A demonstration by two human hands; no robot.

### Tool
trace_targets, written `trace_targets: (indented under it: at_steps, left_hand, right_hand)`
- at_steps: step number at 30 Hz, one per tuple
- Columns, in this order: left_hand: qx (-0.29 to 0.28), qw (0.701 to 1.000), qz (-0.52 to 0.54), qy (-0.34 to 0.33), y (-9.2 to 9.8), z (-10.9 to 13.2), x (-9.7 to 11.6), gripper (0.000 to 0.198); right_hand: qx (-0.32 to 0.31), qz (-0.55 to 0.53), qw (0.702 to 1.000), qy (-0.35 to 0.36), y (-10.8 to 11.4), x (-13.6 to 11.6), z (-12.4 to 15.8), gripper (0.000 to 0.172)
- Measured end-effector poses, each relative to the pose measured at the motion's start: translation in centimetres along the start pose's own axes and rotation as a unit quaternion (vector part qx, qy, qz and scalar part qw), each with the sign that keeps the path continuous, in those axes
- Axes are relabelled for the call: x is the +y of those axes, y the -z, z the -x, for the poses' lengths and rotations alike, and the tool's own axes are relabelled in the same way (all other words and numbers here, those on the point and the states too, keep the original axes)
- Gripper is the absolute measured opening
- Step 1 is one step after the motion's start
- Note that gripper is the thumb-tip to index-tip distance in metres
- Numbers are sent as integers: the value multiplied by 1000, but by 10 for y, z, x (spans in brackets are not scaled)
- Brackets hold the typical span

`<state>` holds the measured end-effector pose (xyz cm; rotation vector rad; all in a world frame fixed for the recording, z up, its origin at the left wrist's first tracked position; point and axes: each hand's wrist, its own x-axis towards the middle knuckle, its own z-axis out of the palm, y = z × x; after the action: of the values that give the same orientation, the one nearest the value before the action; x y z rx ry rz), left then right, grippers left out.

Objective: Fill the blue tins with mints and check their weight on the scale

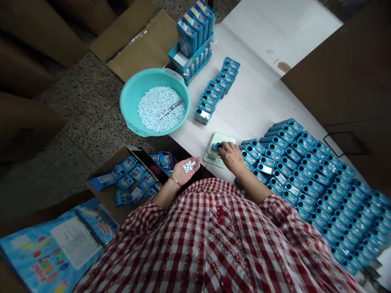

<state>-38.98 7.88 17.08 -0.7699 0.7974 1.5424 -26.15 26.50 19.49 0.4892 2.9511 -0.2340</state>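
Note:
My left hand (185, 170) lies palm up in front of my body, holding a small heap of white candies (189, 166). Its fingers are stretched out. On a pale kitchen scale (210, 158) at the table's edge, my right hand (231, 155) has its fingers closed on a small blue tin (216, 146), partly hidden by the fingers. Beyond my left hand, a turquoise basin (130, 97) holds many more white candies (155, 108), with a metal spoon-like tool (172, 108) lying in them.
A row of blue tins (216, 87) stands on the white table (253, 97). Many more tins (305, 179) crowd the right side. A display box (191, 67) is at the back. Left of me, an open carton (106, 199) holds blue packets (137, 179).

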Motion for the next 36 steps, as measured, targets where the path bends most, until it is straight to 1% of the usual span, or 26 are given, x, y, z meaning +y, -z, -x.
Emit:
trace_targets:
  at_steps: [2, 5, 6, 8, 11, 18, 24, 29, 32, 34, 36]
  left_hand:
    - [9, 1000, 5, -10, 4, 1, 2, 21]
    - [17, 1000, 14, -18, 8, -1, 5, 22]
    - [19, 1000, 17, -19, 9, -2, 6, 22]
    - [24, 999, 18, -19, 9, -4, 8, 24]
    - [22, 999, 19, -21, 8, -6, 10, 26]
    - [-4, 999, 22, -41, 8, -9, 16, 28]
    - [15, 998, 35, -47, 9, -7, 17, 26]
    - [29, 998, 46, -45, 10, -7, 18, 29]
    - [36, 997, 48, -47, 8, -7, 21, 28]
    - [34, 997, 43, -46, 6, -7, 21, 27]
    - [17, 999, 35, -36, 1, -8, 19, 26]
  right_hand:
    - [69, -52, 995, -40, 1, 10, 14, 26]
    - [178, -124, 967, -132, 3, 27, 36, 27]
    - [204, -140, 956, -160, 3, 32, 43, 27]
    - [230, -155, 939, -201, 0, 40, 53, 27]
    - [221, -156, 937, -222, -7, 45, 61, 28]
    - [171, -138, 957, -189, -21, 37, 61, 40]
    - [122, -126, 968, -177, -26, 34, 57, 47]
    - [99, -127, 974, -156, -31, 28, 48, 47]
    - [90, -134, 977, -135, -29, 26, 39, 49]
    - [91, -135, 979, -121, -21, 21, 34, 49]
    - [102, -146, 979, -96, -9, 8, 28, 45]
